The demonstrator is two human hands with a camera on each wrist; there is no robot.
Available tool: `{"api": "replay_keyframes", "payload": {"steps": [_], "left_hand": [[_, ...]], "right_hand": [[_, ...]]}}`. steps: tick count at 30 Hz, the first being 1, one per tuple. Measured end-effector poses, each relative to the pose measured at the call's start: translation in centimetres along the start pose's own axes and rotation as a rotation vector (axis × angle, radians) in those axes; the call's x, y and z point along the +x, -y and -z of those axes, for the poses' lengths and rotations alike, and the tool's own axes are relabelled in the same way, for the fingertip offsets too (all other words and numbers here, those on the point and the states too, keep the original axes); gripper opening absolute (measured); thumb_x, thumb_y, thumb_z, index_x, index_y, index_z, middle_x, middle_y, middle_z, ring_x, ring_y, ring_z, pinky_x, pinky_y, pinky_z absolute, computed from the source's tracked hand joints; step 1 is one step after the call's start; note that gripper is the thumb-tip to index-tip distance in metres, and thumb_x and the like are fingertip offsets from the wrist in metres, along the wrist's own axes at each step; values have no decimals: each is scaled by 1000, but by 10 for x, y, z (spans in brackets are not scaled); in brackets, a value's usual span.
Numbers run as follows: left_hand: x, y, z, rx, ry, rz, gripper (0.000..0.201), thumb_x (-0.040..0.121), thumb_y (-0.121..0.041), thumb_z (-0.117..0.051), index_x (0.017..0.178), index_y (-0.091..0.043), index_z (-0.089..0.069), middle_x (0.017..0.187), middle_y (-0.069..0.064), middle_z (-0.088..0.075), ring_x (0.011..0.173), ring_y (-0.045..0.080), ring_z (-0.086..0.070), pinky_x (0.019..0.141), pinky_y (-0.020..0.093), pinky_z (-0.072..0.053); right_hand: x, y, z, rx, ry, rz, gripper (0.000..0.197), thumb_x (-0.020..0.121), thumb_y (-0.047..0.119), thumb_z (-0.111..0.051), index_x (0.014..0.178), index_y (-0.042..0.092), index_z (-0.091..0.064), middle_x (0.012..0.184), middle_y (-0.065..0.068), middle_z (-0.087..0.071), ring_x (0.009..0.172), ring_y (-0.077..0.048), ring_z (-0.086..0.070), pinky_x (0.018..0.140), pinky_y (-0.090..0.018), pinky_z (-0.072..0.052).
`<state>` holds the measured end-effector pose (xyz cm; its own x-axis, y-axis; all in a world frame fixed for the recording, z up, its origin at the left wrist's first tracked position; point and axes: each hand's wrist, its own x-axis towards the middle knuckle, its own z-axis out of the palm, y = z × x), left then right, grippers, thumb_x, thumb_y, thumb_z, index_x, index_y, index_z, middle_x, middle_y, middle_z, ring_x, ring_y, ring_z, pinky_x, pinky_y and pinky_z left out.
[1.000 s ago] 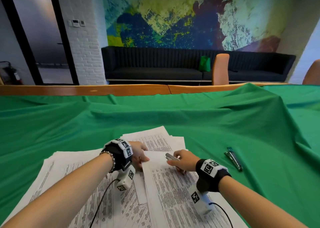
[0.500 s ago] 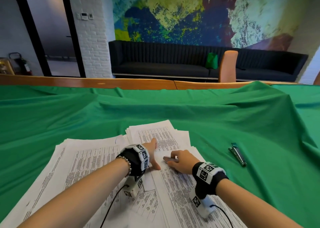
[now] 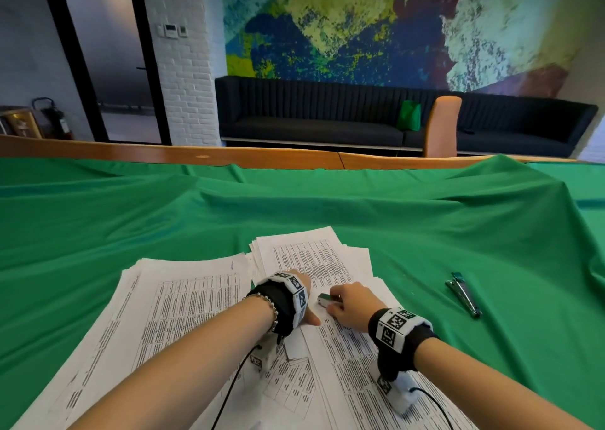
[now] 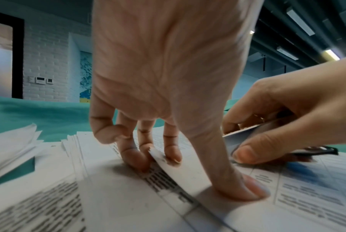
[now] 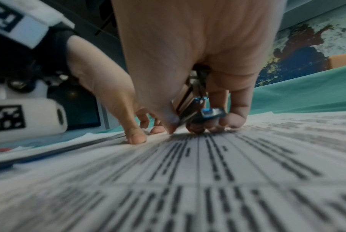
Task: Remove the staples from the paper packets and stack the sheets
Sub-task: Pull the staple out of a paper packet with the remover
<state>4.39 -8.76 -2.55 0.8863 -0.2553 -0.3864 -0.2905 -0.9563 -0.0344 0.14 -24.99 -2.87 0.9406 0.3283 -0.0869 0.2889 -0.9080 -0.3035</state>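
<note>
Left hand [image 4: 168, 78] presses its thumb and straight fingers flat on the paper packet [image 3: 343, 347], low in the middle of the head view. Right hand [image 3: 350, 305] pinches a metal staple remover [image 3: 327, 299] at the packet's top corner (blurry here). Bare green cloth [image 3: 425, 233] spreads wide above and right, where a second tool [image 3: 463, 293] lies.

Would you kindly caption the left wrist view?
Left hand presses printed sheets flat while right hand grips a staple remover.
</note>
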Motion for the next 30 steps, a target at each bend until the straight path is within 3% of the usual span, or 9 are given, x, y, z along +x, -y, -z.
{"api": "replay_keyframes", "payload": {"steps": [5, 12, 15, 17, 19, 22, 27, 29, 30], "left_hand": [[-11, -4, 1, 137, -6, -11, 77, 53, -78, -70, 77, -6, -63, 65, 9, -68, 56, 26, -67, 53, 52, -57], [-20, -6, 10, 30, -5, -19, 70, 52, -78, -73, 68, -11, -58, 58, 3, -58, 51, 19, -58, 61, 45, -60], [-33, -11, 13, 111, -36, -5, 51, 66, -58, -74, 72, -8, -64, 54, 1, -50, 45, 15, -48, 53, 44, -58], [-45, -15, 20, 176, -21, -4, 34, 66, -38, -76, 73, -5, -67, 52, 0, -48, 41, 14, -43, 33, 47, -50], [-50, -19, 24, 191, 25, -3, 24, 64, -23, -79, 63, -8, -60, 51, 1, -49, 42, 14, -45, 24, 36, -42], [-44, -18, 19, 208, 0, 30, 25, 66, -36, -72, 75, -13, -69, 58, -1, -55, 45, 15, -50, 44, 50, -53], [-47, -19, 20, 155, -32, -5, 60, 75, -64, -65, 99, -9, -64, 81, 7, -59, 76, 20, -59, 84, 41, -49], [-50, -19, 23, 145, -50, -34, 57, 79, -64, -61, 99, -11, -62, 84, 7, -56, 73, 18, -52, 86, 37, -47], [-51, -19, 21, 150, -49, -33, 54, 80, -61, -61, 97, -10, -63, 81, 7, -56, 65, 15, -46, 75, 31, -48]], "right_hand": [[-2, 6, -4, -60, -26, -9, 25, 96, 37, -46, 95, 18, -61, 83, 0, -57, 74, -20, -54, 67, -26, -40], [0, 12, -3, -240, -55, 26, 23, 96, 39, -43, 84, 22, -53, 79, 1, -56, 72, -22, -52, 64, -26, -39], [2, 15, -4, -238, -60, 16, 22, 96, 36, -44, 82, 20, -52, 77, 0, -55, 70, -22, -52, 61, -25, -38], [4, 17, -5, -252, -58, 8, 22, 95, 33, -44, 81, 18, -52, 71, 1, -51, 69, -23, -50, 53, -24, -32], [6, 20, -7, -252, -56, 0, 23, 94, 31, -44, 79, 16, -53, 67, 1, -48, 68, -24, -50, 47, -22, -27], [9, 21, -6, -191, -31, -31, 30, 95, 33, -44, 77, 13, -56, 70, -2, -53, 64, -23, -51, 46, -22, -28], [22, 9, 1, 186, 115, -185, 31, 88, 41, -60, 70, 16, -62, 65, 1, -60, 60, -16, -56, 59, -24, -44], [20, 9, -2, 131, 76, -151, 32, 90, 43, -56, 71, 17, -59, 64, 3, -58, 62, -17, -56, 58, -24, -42], [18, 10, -4, 78, 50, -119, 31, 92, 42, -52, 74, 18, -57, 65, 4, -56, 64, -17, -55, 59, -24, -41]]}}
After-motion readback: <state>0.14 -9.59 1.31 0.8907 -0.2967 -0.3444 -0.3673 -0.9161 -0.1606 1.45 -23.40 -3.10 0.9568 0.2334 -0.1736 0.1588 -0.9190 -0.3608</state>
